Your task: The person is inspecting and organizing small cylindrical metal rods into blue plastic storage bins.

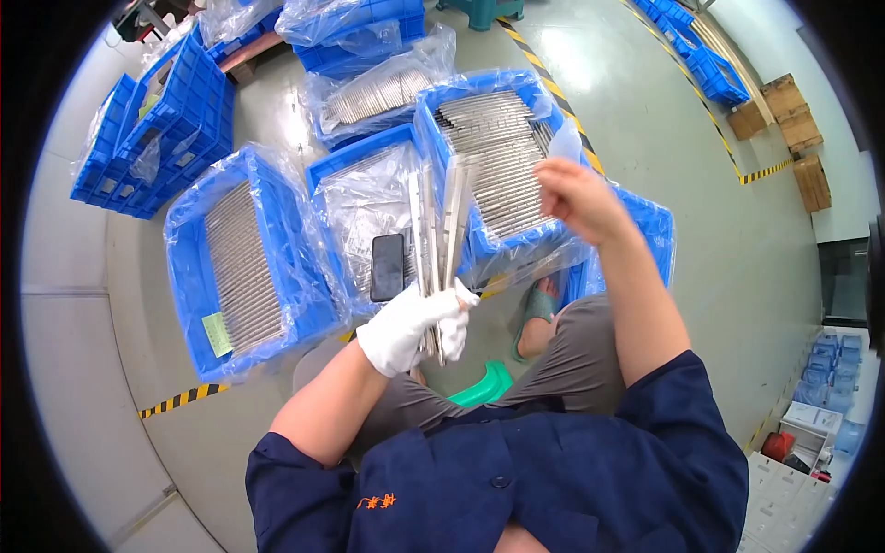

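My left hand [401, 327], in a white glove, is closed round several long, flat metal bars [449, 230] that fan out slightly away from me. My bare right hand [585, 203] is over the right side of a blue crate [507, 247] of neatly laid metal rods [498, 170]. Its fingers are curled together; a pale translucent piece [565, 141] shows just beyond them, and whether they grip it is unclear. A black phone [387, 267] lies on the plastic-covered middle crate [318, 170], beside the bars.
At left, a plastic-lined blue crate [189, 286] holds more rods and a yellow-green label [217, 334]. Another rod-filled crate [383, 97] stands behind. Stacked blue crates [175, 138] rise at far left. A green stool [484, 385] shows between my legs; striped tape [553, 88] marks the floor.
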Motion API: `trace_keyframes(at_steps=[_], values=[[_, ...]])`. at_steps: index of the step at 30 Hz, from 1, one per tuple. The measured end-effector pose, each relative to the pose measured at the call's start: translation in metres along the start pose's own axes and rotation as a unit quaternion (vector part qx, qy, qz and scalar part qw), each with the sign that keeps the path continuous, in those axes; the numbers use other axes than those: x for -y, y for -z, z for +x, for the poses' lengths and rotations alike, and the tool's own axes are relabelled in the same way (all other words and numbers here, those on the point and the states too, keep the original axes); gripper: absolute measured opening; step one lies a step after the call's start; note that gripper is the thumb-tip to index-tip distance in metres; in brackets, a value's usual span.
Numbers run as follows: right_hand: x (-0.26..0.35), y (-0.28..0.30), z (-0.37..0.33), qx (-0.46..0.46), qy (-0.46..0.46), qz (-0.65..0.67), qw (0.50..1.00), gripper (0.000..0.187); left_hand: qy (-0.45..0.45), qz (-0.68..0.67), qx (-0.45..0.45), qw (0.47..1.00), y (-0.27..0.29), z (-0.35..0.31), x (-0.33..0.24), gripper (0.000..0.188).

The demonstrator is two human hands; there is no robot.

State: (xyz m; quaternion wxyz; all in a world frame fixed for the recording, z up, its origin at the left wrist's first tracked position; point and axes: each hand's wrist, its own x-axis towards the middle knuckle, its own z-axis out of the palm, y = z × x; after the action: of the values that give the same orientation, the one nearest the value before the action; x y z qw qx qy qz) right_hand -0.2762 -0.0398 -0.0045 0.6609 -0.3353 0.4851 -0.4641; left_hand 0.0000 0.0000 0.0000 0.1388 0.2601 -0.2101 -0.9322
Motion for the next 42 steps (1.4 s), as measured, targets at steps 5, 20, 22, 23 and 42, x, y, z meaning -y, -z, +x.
trace_keyframes(at_steps=[5,20,22,23,42], values=[[-0.047,-0.073,-0.022,0.017,0.367,-0.58,0.727,0.039,0.058,-0.003,-0.103,0.993,0.005,0.009,0.005,0.018],[-0.017,-0.095,-0.024,-0.077,0.169,0.177,0.966,0.007,-0.234,-0.179,-0.229,0.928,0.012,0.038,-0.009,0.046],[-0.021,-0.102,-0.029,-0.064,0.152,0.181,0.97,0.008,-0.181,-0.195,-0.226,0.937,-0.023,0.044,-0.011,0.042],[-0.029,-0.104,-0.03,-0.044,0.175,0.105,0.978,0.01,-0.153,-0.202,-0.225,0.941,-0.031,0.044,-0.011,0.043],[-0.031,-0.101,-0.025,0.161,0.031,0.038,0.986,0.018,0.036,-0.013,0.12,0.992,-0.018,0.02,0.01,0.034]])
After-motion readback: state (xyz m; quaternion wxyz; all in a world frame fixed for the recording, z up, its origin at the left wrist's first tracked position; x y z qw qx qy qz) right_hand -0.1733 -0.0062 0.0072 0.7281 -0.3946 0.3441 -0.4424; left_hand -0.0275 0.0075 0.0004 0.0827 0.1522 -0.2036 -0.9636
